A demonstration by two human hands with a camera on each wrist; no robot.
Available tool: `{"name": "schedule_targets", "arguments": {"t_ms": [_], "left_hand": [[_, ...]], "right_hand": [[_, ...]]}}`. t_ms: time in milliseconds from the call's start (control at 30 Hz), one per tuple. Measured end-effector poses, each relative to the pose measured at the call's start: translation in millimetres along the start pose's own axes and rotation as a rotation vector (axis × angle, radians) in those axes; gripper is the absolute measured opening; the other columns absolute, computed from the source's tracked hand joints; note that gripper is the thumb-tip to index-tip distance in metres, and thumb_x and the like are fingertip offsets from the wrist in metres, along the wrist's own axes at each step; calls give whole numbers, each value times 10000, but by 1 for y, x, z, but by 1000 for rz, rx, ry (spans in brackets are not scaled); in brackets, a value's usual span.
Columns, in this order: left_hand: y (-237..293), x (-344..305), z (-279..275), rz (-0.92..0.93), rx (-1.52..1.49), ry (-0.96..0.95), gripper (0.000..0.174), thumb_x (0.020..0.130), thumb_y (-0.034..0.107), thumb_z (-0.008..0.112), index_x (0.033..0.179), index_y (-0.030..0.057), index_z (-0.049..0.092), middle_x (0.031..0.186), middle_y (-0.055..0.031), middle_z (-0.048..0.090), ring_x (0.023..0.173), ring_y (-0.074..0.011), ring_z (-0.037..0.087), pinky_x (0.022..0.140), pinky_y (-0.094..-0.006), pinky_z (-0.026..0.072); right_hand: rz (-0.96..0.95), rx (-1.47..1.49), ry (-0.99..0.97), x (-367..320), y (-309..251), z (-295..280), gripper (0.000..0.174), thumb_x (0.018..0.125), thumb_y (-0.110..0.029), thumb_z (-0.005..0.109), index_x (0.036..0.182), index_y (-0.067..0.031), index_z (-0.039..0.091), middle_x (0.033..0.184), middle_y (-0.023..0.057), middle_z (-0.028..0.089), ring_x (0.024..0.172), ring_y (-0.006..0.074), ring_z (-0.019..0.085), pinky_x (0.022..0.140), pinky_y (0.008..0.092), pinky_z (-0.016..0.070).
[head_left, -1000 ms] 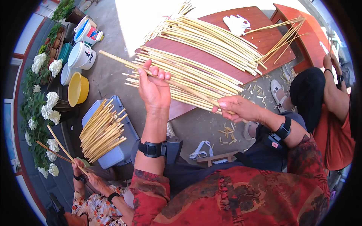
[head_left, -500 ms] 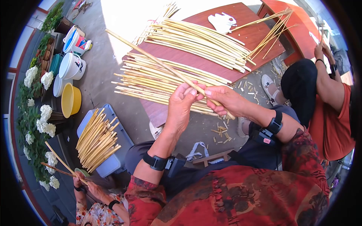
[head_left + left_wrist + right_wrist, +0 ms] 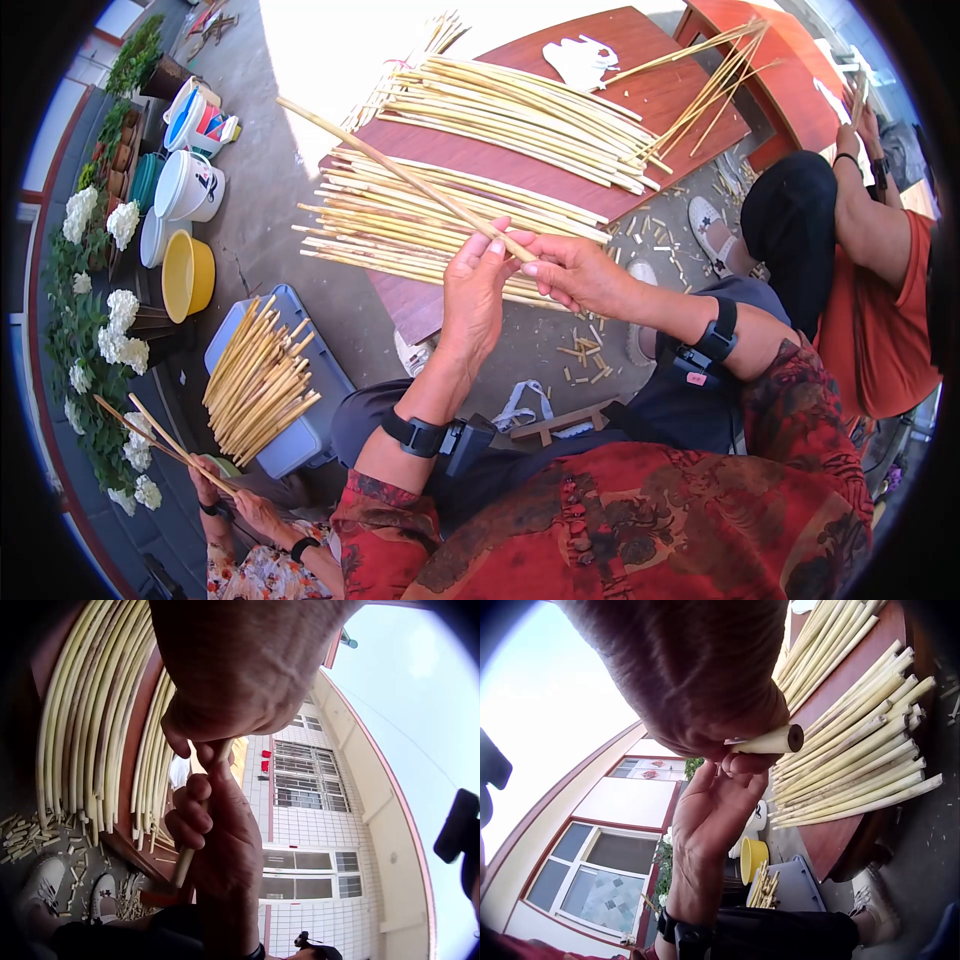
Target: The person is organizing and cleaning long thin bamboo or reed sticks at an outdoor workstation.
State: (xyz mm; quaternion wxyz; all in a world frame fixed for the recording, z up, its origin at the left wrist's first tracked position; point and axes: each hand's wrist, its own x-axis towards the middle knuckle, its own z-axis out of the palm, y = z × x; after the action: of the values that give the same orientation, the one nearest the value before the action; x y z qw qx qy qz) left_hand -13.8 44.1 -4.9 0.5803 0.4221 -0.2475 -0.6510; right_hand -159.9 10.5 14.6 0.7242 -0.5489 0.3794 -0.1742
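One long pale stalk (image 3: 400, 172) slants from upper left down to both hands in the head view. My left hand (image 3: 475, 290) holds it between thumb and fingers near its lower end. Right beside it, my right hand (image 3: 585, 275) pinches the same stalk close to that end. In the right wrist view the stalk's cut end (image 3: 796, 738) shows a dark hollow centre. Beyond the hands, rows of similar stalks (image 3: 520, 115) lie on the reddish-brown table (image 3: 410, 310).
Short stalks lie on a grey-blue plastic lid (image 3: 330, 365) at left, near a yellow basin (image 3: 188, 277) and white buckets (image 3: 190, 187). Cut pieces (image 3: 590, 350) litter the ground. A person in orange (image 3: 890, 350) sits at right, another in floral clothing (image 3: 260, 570) at lower left.
My hands have come together near the stalk's lower end, the left moving right and down from the stalk's middle. The stalk tilts more steeply. Lately both hands shifted slightly left.
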Motion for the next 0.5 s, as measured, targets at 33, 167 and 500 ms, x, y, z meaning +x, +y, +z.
{"name": "schedule_targets", "arguments": {"t_ms": [33,167,500], "left_hand": [[0,0,0,5,-8,6,307,885,86,391,1155,-58,420,947,-123,570,861,-157,538,798,-294,434],[2,2,-4,23,-30,-17,332,875,106,418,1162,-58,399,950,-130,565,892,-193,533,819,-342,414],[-6,-5,9,-9,-85,24,377,867,58,419,1219,-50,336,1032,-110,528,925,-143,513,814,-273,416]], "right_hand": [[-3,-13,3,0,-1,1,330,869,-168,471,1188,-87,455,618,-16,431,465,39,392,387,174,329],[-79,-68,25,1,1,4,288,859,-151,481,1132,-59,488,617,-2,436,495,62,396,441,208,347],[-197,-227,117,6,4,5,237,839,-128,494,1042,-6,505,652,35,471,605,100,447,553,254,393]]}}
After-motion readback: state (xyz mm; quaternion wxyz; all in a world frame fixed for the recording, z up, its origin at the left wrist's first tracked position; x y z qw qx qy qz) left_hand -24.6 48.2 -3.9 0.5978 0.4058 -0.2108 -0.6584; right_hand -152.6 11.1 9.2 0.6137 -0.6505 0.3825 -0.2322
